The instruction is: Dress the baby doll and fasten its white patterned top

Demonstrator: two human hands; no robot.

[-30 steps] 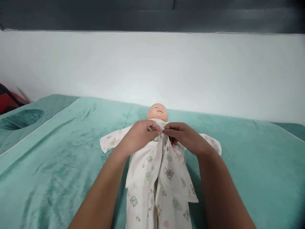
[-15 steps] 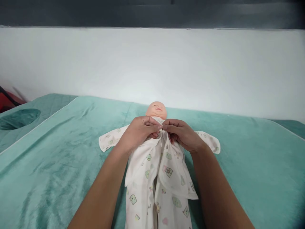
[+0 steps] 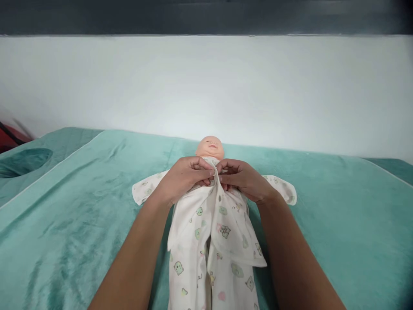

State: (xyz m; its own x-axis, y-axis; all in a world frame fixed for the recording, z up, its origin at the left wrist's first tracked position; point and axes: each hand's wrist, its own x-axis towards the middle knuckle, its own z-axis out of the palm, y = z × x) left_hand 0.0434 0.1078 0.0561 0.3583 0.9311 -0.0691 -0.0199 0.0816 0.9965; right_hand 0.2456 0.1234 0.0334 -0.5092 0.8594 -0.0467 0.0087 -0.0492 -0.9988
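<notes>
A baby doll (image 3: 209,147) lies face up, its head toward the wall. It wears a white baby shirt (image 3: 234,230) printed with small green and pink animals, sleeves spread to both sides, over matching pants (image 3: 187,280). My left hand (image 3: 189,176) pinches the left front edge of the shirt just below the doll's neck. My right hand (image 3: 241,178) pinches the other front edge close beside it, fingertips nearly touching. Below my hands the two front edges hang apart. Any fastener between my fingertips is hidden.
A green plush cover (image 3: 332,224) spreads under the doll. At the far left lies a green padded piece with an oval hollow (image 3: 26,161), and a red object (image 3: 13,137) behind it. A white wall (image 3: 206,86) rises at the back.
My fingertips have parted slightly at the shirt's front, and the edge between them now stands up a little. The whole view has shifted slightly; the doll lies as before.
</notes>
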